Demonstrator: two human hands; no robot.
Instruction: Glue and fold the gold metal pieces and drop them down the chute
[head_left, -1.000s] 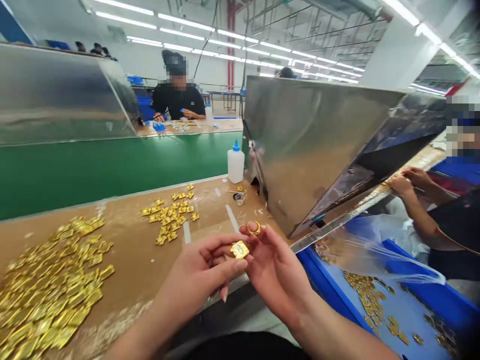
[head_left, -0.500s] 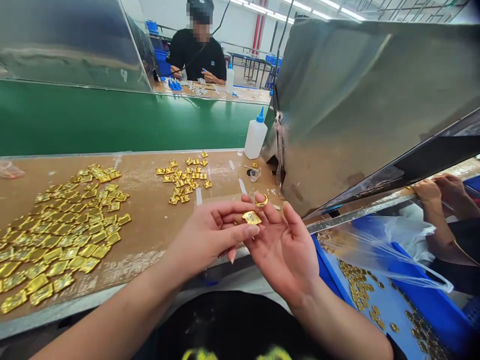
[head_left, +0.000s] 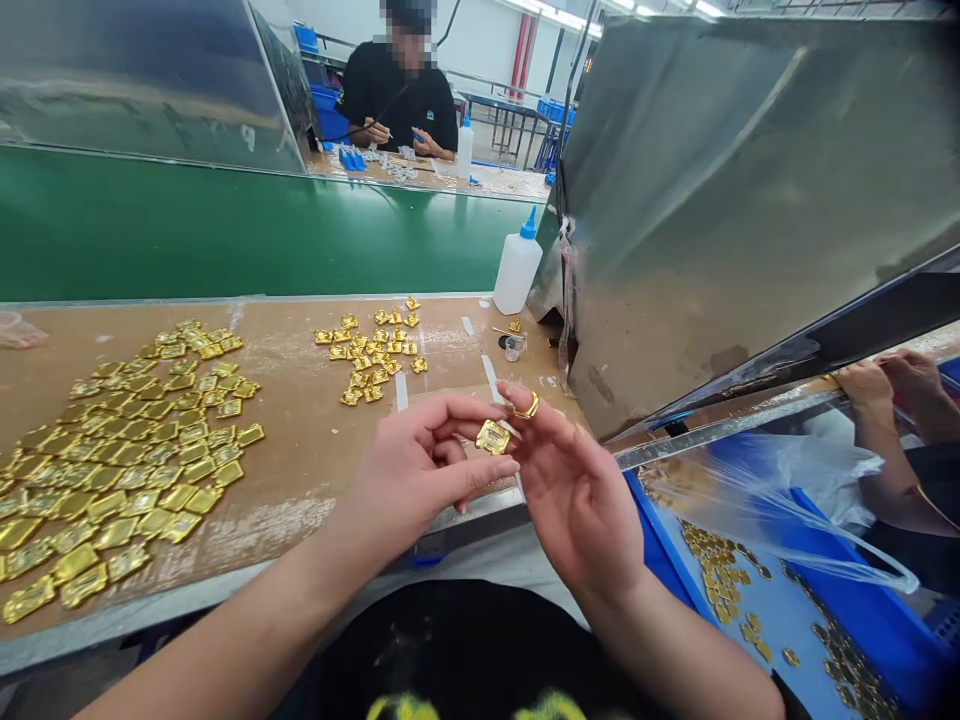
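My left hand (head_left: 420, 460) pinches a small gold rectangular plate (head_left: 493, 437) with a raised pattern between thumb and fingers. My right hand (head_left: 585, 500) is close beside it, palm towards me and fingers stretched up and left. A gold ring (head_left: 527, 405) sits around one of its fingers; whether it is worn or just carried there, I cannot tell. The right fingertips are just beyond the plate; contact with it is unclear. Many similar gold plates (head_left: 135, 460) cover the bench on the left. A smaller group of gold pieces (head_left: 371, 350) lies at mid-bench.
A white squeeze bottle (head_left: 517, 270) with a blue tip stands at the back, near a small clear cup (head_left: 514, 347). A metal panel (head_left: 720, 200) rises on the right. Below it, a blue bin (head_left: 847, 590) holds gold pieces. Co-workers sit across and to the right.
The gold plate has tilted more upright in my left hand. My right hand has turned inward, its fingers closer together, and the ring shows more fully. The view has shifted slightly.
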